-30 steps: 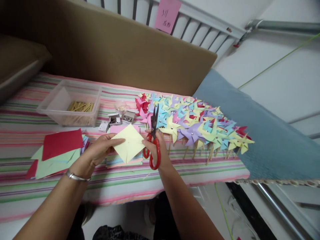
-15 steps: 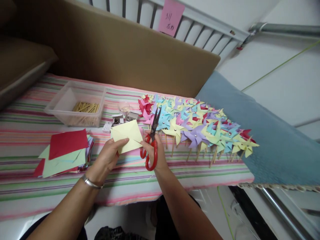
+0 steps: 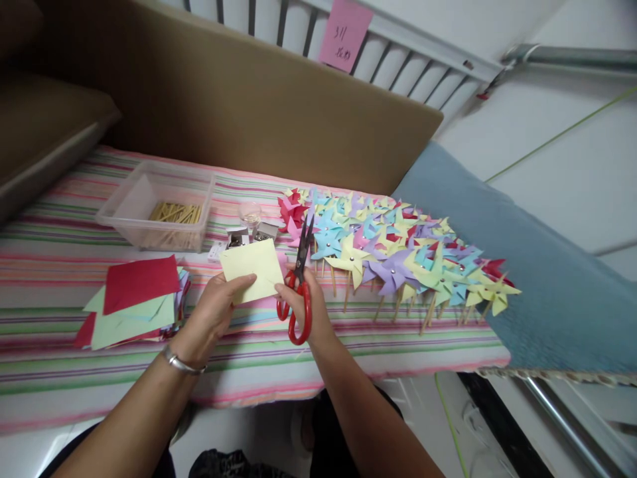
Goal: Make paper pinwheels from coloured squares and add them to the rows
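My left hand (image 3: 215, 312) pinches a pale yellow paper square (image 3: 251, 267) by its lower left edge and holds it tilted above the table. My right hand (image 3: 304, 307) grips red-handled scissors (image 3: 297, 292), blades pointing up and away, while its fingertips touch the paper's right corner. Under the paper lies a low stack of pastel squares (image 3: 259, 312). A silver bracelet (image 3: 180, 362) circles my left wrist.
Many finished paper pinwheels (image 3: 393, 255) on sticks cover the right half of the striped cloth (image 3: 60, 272). A clear tub of wooden sticks (image 3: 158, 214), small boxes of pins (image 3: 239, 237), and a pile of red and green sheets (image 3: 134, 302) lie left. Cardboard stands behind.
The yellow square went from lying flat and diamond-wise between my hands to being folded or tilted up toward me. The scissors stayed in my right hand, blades closing slightly.
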`<state>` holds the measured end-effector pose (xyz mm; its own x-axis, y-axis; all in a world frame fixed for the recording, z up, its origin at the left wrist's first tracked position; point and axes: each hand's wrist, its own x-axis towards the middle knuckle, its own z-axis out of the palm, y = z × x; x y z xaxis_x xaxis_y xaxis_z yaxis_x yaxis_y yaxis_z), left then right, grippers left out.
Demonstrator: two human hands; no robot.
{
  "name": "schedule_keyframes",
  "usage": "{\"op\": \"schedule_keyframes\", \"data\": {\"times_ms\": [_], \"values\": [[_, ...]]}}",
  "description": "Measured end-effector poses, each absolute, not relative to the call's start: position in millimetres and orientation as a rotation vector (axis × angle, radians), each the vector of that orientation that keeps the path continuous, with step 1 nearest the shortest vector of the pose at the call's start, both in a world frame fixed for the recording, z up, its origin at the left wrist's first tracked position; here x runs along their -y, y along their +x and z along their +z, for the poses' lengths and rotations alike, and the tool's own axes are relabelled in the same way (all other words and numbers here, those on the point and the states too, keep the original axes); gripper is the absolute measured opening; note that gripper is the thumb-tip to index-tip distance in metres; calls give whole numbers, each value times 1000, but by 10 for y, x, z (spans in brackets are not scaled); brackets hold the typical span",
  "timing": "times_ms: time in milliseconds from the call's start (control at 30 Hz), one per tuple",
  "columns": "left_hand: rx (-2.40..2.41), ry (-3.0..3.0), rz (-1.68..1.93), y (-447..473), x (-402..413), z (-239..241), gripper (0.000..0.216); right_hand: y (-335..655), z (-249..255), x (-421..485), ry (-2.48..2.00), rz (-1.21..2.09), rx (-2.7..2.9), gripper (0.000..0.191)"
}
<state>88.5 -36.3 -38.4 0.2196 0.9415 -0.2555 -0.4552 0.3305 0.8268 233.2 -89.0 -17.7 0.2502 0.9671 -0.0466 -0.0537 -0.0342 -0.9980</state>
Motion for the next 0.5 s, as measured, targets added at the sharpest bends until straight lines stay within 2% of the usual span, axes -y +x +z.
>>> {"op": "schedule_keyframes", "data": {"times_ms": [500], "values": [[-869,616,1063,797,332,-274,41,2255,-204,919,-1343,1213,1034,39]]}}
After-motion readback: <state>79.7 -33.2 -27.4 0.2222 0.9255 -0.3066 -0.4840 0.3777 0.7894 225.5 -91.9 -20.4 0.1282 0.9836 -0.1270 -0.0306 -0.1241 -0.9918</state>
